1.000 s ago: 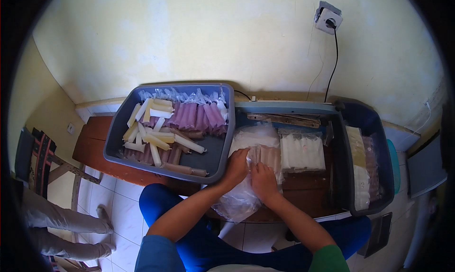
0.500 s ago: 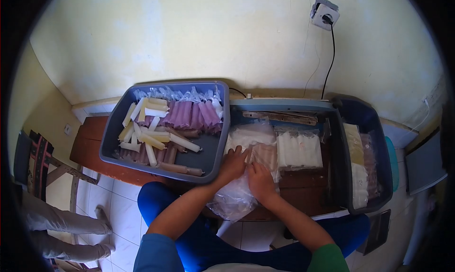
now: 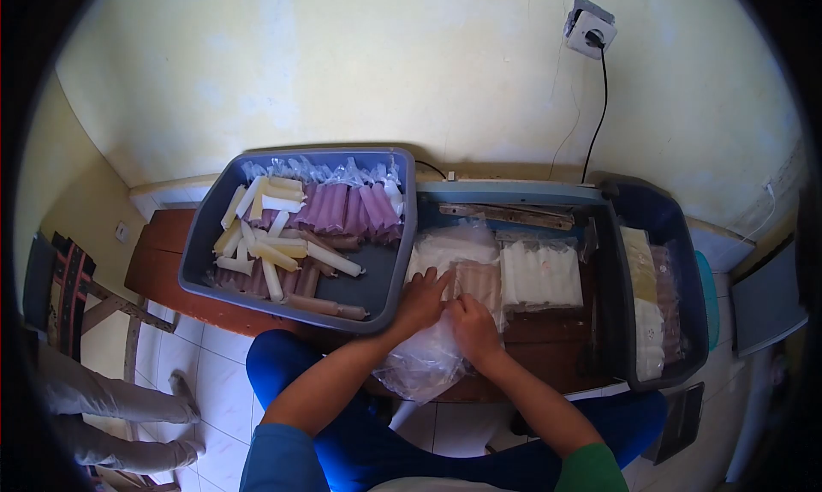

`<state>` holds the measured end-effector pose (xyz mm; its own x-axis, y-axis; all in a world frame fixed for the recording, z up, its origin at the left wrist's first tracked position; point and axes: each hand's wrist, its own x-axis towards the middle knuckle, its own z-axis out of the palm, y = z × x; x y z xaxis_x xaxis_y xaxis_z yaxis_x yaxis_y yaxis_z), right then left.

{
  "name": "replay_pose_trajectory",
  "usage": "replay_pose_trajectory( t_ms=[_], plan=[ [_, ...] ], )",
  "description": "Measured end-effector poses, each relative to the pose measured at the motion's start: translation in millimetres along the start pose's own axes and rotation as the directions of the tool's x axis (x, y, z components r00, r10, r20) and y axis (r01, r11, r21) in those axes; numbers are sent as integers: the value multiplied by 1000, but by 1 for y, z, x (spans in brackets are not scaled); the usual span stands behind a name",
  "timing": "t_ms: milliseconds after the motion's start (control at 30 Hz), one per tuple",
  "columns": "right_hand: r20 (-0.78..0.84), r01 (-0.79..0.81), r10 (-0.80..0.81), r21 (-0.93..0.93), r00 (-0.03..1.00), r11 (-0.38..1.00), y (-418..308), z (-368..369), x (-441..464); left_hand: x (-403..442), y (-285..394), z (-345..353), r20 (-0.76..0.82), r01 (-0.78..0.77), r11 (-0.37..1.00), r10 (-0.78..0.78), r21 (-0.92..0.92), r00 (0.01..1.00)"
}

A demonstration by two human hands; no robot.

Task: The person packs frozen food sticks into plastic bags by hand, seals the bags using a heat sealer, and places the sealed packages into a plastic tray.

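Observation:
A clear plastic pack of brown stick-shaped tubes (image 3: 479,280) lies flat on the wooden bench in front of me. At its left edge rests my left hand (image 3: 419,305), fingers apart and touching the plastic. My right hand (image 3: 473,328) is closed at the lower edge of the pack, its curled fingers pinching the clear plastic bag (image 3: 419,363), whose loose, crumpled part hangs toward my lap. Behind my left hand lies another clear wrapping with pale contents (image 3: 454,239). A pack of white tubes (image 3: 541,274) sits just right of the brown one.
To the left, a grey tub (image 3: 409,235) holds loose white, yellowish, brown and purple tubes. A dark tub (image 3: 698,321) on the right contains filled packs. Wooden strips (image 3: 505,214) lie behind the packs. Another person's legs (image 3: 128,393) show at left.
My right hand has shifted very slightly at the pack's lower edge, its fingers more curled. My left hand and the packs stay nearly where they were.

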<state>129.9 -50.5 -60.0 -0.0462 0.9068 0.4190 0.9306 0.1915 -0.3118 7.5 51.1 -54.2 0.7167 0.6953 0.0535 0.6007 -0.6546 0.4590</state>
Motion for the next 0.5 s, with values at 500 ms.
replay_pose_trajectory(
  t_ms=[500],
  plan=[
    [75,-96,94,20,993,995,-2,0,-1,-7,1,6,6,21,1000,-20,-11,1000]
  ],
)
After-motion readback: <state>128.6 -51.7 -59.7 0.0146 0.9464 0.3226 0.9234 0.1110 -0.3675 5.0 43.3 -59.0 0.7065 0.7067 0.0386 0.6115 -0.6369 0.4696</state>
